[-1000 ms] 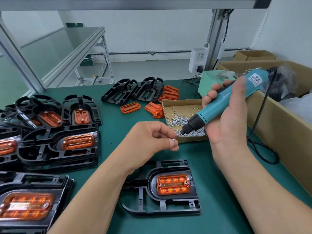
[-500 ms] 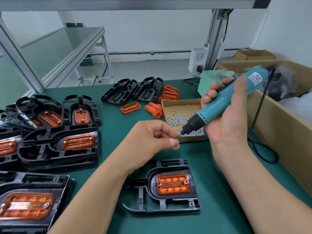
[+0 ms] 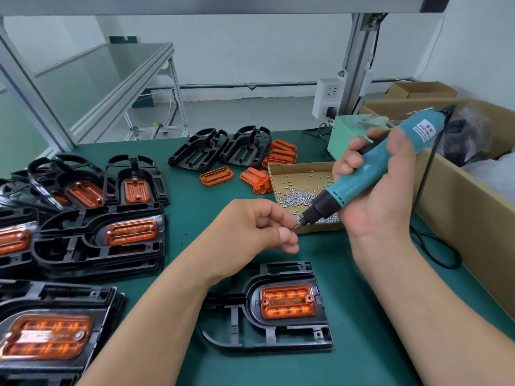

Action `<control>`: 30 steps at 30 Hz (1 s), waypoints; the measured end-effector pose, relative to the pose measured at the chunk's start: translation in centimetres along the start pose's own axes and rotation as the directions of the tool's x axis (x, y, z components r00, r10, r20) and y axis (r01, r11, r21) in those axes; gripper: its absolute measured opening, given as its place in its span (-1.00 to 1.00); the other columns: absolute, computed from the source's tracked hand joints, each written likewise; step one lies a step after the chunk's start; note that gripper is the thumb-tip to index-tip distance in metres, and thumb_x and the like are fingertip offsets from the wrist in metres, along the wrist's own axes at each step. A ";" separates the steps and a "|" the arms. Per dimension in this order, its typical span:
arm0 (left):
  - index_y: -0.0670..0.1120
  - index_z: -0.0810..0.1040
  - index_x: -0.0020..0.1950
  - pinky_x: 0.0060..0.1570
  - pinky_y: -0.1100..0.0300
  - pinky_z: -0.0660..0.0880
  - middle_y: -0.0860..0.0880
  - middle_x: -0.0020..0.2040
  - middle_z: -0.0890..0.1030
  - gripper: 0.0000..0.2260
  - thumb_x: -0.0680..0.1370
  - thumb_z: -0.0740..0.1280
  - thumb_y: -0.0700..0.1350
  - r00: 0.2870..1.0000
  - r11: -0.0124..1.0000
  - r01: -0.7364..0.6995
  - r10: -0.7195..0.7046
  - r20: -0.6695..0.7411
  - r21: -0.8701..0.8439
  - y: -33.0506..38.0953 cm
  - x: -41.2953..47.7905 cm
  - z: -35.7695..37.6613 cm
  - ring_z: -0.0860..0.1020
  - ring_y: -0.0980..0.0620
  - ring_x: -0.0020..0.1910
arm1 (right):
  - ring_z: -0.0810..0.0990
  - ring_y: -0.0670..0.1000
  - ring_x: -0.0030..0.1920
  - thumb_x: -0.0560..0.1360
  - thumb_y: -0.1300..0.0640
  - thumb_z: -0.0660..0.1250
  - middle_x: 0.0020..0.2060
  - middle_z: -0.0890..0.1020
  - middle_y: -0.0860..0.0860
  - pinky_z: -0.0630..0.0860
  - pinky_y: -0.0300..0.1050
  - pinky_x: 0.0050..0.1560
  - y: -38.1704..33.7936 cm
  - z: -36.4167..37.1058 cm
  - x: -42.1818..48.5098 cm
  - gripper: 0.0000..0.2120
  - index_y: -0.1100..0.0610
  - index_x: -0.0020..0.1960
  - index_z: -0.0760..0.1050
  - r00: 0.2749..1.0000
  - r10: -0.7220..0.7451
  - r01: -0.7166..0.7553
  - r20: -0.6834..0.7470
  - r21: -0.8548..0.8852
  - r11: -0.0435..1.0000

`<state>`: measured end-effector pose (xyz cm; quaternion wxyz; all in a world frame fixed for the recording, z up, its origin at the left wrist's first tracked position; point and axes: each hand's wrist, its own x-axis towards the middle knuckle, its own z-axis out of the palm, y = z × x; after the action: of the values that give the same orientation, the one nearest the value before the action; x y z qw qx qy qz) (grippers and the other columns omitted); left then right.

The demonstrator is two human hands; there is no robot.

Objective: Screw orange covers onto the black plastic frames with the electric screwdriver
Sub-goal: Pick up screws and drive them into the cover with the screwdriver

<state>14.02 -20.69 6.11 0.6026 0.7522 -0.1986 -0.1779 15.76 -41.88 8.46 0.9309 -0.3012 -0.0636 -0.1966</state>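
Centrally, we note the left hand (image 3: 259,227) with its fingers curled, thumb and forefinger pinching a small metal screw (image 3: 294,228) against the bit of the electric screwdriver (image 3: 370,168). The right hand (image 3: 381,190) wraps the tool's smooth teal barrel, holding it slanted with the black nose pointing down toward the left. A white label sits near its upper end, and a black cord (image 3: 443,254) loops on the table.

Below the hands, at lower centre, lies one black plastic frame (image 3: 267,310), ribbed and open-latticed, with a rounded arch. A translucent orange cover (image 3: 287,300), a rounded rectangle with ridged glossy bars, sits in its recess.

A shallow cardboard tray (image 3: 301,165) of bright loose screws is just behind the hands. Loose orange covers (image 3: 216,176) and empty frames (image 3: 220,147) lie beyond it. Stacks of covered frames (image 3: 97,246) fill the left of the frame.

The table (image 3: 195,207) has a matte dark green mat. A large brown carton (image 3: 459,196) runs along the right edge. Aluminium framing (image 3: 359,51) carries a white socket box (image 3: 328,97), and behind it are pale walls and a grey floor.
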 end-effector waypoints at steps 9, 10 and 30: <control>0.05 0.69 -0.04 0.20 -0.14 0.63 0.00 -0.14 0.76 -0.84 0.51 0.55 -0.19 0.978 0.991 -0.014 0.041 -0.203 0.130 0.2 0.4 0.9 0.75 -0.04 -0.05 | 0.52 -0.04 -0.32 0.69 -0.04 0.34 -0.22 0.62 0.06 0.52 -0.17 -0.26 0.6 0.1 0.2 -0.74 0.15 0.11 0.40 0.968 0.001 -0.030 -0.250 -0.112 0.993; 0.08 0.69 -0.05 0.18 -0.14 0.63 0.00 -0.14 0.76 -0.83 0.50 0.56 -0.18 0.974 0.990 -0.012 0.044 -0.221 0.142 0.2 0.4 1.0 0.75 -0.05 -0.05 | 0.52 -0.04 -0.31 0.69 -0.04 0.34 -0.21 0.62 0.06 0.52 -0.17 -0.25 0.6 0.1 0.1 -0.73 0.15 0.12 0.39 0.969 -0.003 -0.027 -0.245 -0.118 0.993; -0.05 0.68 0.08 0.19 -0.03 0.62 -0.03 -0.09 0.78 -0.86 0.56 0.51 -0.22 0.987 1.000 0.010 -0.007 -0.158 0.023 0.4 0.1 0.8 0.76 0.01 -0.01 | 0.50 -0.05 -0.31 0.70 -0.02 0.33 -0.16 0.61 0.06 0.49 -0.18 -0.25 0.2 0.1 -0.1 -0.77 0.14 0.12 0.41 0.982 -0.039 0.020 -0.185 -0.101 0.995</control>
<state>13.68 -21.46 6.34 0.6066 0.7720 -0.1491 -0.1177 15.75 -41.63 8.45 0.9137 -0.3261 0.0294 -0.2408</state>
